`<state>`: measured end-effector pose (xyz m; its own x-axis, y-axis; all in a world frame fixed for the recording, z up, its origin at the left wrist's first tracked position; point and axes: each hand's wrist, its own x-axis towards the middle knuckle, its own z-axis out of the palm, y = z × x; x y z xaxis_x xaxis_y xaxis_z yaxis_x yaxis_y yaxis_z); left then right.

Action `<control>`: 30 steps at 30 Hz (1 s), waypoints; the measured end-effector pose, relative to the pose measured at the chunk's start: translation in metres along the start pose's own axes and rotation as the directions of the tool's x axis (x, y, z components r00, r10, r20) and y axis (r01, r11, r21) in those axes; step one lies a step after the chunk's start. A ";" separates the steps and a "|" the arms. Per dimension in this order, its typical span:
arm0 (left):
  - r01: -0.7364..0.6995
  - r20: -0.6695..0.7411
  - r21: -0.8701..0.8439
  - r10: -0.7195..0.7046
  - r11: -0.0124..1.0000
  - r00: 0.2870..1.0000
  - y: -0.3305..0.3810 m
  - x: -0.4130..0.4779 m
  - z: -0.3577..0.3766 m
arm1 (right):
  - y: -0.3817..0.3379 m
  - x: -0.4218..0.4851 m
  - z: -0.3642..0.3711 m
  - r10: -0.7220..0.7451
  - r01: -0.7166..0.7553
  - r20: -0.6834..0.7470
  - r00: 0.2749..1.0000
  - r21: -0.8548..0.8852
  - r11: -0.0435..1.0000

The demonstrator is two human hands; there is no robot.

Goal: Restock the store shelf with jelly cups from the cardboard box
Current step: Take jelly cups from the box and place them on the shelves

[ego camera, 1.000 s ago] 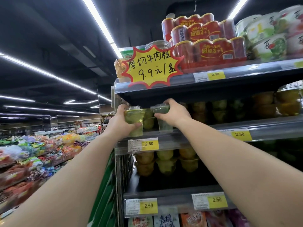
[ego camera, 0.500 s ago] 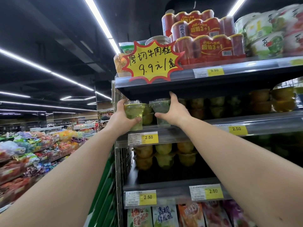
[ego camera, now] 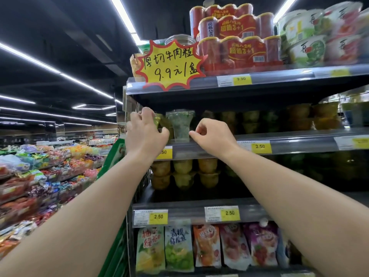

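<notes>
Jelly cup (ego camera: 180, 124), green and upright, stands at the front lip of the shelf (ego camera: 299, 143) ahead of me. At its 9 o'clock, my left hand (ego camera: 145, 134) grasps a second jelly cup (ego camera: 158, 119), mostly hidden behind the fingers. At its 4 o'clock, my right hand (ego camera: 213, 134) is clenched on nothing, just beside the cup's foot. Yellow price sign (ego camera: 169, 65) hangs at 12 o'clock and stacked yellow cups (ego camera: 183, 174) sit at 6.

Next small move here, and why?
Probably open the left hand and leave its green cup on the shelf. The neighbouring cup already stands upright at the front edge, with the right hand curled beside it, apparently holding nothing. Only the left hand grips a cup.
</notes>
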<state>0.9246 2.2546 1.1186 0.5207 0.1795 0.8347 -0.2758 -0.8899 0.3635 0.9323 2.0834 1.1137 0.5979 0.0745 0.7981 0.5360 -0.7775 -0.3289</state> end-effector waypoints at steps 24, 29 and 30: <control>0.294 0.568 0.114 -0.305 0.949 0.764 -0.041 -0.320 0.136 | 0.156 -0.293 0.094 0.307 -0.509 0.564 0.767 0.242 0.826; 0.524 0.759 0.079 -0.392 0.848 0.520 -0.090 -0.408 0.161 | 0.197 -0.393 0.129 0.441 -0.705 0.691 0.573 0.141 0.695; 0.577 0.791 0.097 -0.415 0.811 0.451 -0.102 -0.430 0.167 | 0.207 -0.417 0.138 0.475 -0.754 0.717 0.510 0.106 0.648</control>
<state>0.8637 2.1979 0.6536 0.9878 0.1182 -0.1018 0.1547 -0.6588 0.7362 0.8763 1.9780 0.6431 0.9870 0.1160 -0.1113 -0.0399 -0.4939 -0.8686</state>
